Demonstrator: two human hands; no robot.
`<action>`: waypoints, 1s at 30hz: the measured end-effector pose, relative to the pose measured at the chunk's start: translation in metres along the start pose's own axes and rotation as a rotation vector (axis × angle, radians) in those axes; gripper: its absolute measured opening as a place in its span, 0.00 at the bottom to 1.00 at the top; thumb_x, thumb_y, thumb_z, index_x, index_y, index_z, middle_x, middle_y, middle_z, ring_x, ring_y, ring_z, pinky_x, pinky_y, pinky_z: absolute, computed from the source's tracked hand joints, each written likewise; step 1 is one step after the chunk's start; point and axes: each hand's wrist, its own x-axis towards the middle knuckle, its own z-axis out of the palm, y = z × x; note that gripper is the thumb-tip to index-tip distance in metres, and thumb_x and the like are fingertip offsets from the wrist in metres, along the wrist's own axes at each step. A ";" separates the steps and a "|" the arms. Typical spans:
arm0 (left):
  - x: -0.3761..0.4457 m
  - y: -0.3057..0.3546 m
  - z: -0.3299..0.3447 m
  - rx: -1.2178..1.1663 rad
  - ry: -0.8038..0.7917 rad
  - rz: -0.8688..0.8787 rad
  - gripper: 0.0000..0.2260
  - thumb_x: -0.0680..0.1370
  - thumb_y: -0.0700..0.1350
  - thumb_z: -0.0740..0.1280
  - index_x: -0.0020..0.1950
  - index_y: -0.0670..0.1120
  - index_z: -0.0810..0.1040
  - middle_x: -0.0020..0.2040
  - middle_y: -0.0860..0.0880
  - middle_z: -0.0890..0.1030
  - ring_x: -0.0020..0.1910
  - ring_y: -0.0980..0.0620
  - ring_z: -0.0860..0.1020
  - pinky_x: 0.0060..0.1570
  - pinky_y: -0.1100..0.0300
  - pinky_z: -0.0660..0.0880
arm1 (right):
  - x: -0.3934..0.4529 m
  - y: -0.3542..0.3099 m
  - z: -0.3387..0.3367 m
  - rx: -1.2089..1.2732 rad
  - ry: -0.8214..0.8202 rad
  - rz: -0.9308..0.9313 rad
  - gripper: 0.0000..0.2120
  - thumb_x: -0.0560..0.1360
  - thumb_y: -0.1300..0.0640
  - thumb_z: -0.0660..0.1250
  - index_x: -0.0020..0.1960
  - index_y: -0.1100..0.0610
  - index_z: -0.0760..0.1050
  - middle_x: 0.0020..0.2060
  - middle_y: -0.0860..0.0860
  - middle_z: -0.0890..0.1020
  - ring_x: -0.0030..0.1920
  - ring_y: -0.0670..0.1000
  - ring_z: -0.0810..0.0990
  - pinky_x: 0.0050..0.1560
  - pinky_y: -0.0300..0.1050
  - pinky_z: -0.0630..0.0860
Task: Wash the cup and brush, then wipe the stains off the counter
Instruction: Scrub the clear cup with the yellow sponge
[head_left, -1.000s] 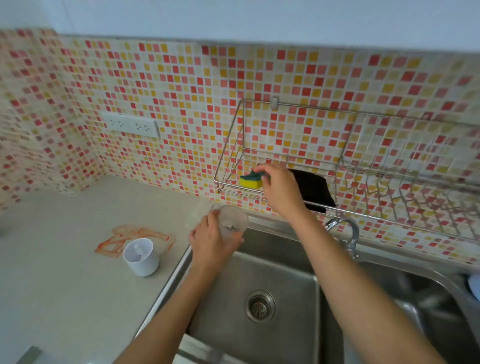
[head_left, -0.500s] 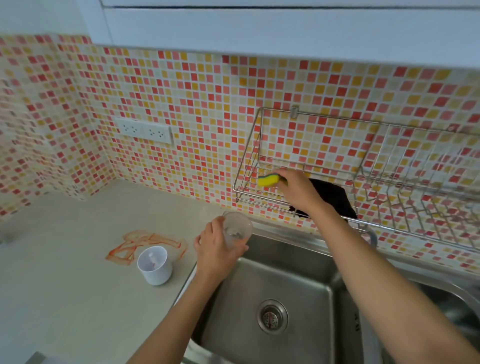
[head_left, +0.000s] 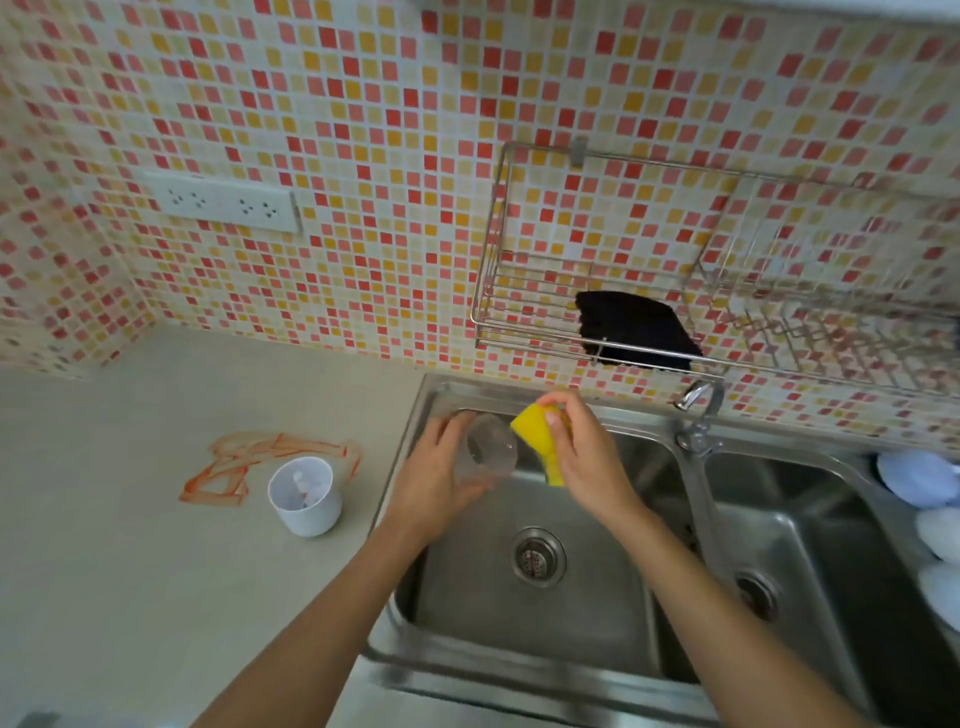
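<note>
Cup (head_left: 485, 452) is being gripped by the left hand (head_left: 436, 480) over the sink (head_left: 524, 613), mouth tilted toward the sponge (head_left: 537, 434) the right hand (head_left: 584, 457) is pinching, ready for scrubbing.

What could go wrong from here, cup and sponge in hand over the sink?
1. The clear cup sits in the left hand alone; a soapy grip might let it drop into the sink.
2. The right hand holds the sponge beside the cup, and the faucet shows no water, so scrubbing may start dry.
</note>
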 end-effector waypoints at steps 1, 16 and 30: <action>0.000 -0.001 0.000 -0.013 -0.023 0.018 0.36 0.67 0.50 0.76 0.71 0.50 0.66 0.65 0.49 0.69 0.61 0.49 0.74 0.54 0.54 0.76 | -0.005 0.002 0.007 -0.011 -0.012 0.025 0.09 0.80 0.52 0.61 0.60 0.51 0.71 0.54 0.48 0.76 0.56 0.50 0.76 0.51 0.39 0.67; 0.025 -0.037 -0.017 0.082 -0.200 0.286 0.33 0.67 0.51 0.74 0.70 0.51 0.66 0.66 0.51 0.74 0.64 0.48 0.72 0.56 0.52 0.76 | -0.039 -0.007 0.033 -0.448 -0.123 -0.413 0.18 0.68 0.67 0.73 0.57 0.53 0.82 0.52 0.47 0.83 0.49 0.51 0.77 0.53 0.39 0.74; 0.057 -0.045 -0.014 -0.009 -0.339 0.335 0.35 0.65 0.56 0.74 0.69 0.53 0.67 0.65 0.53 0.73 0.63 0.52 0.72 0.61 0.54 0.73 | -0.001 0.011 0.019 -0.537 -0.245 -0.396 0.16 0.70 0.66 0.72 0.56 0.53 0.82 0.53 0.46 0.82 0.51 0.50 0.71 0.54 0.39 0.73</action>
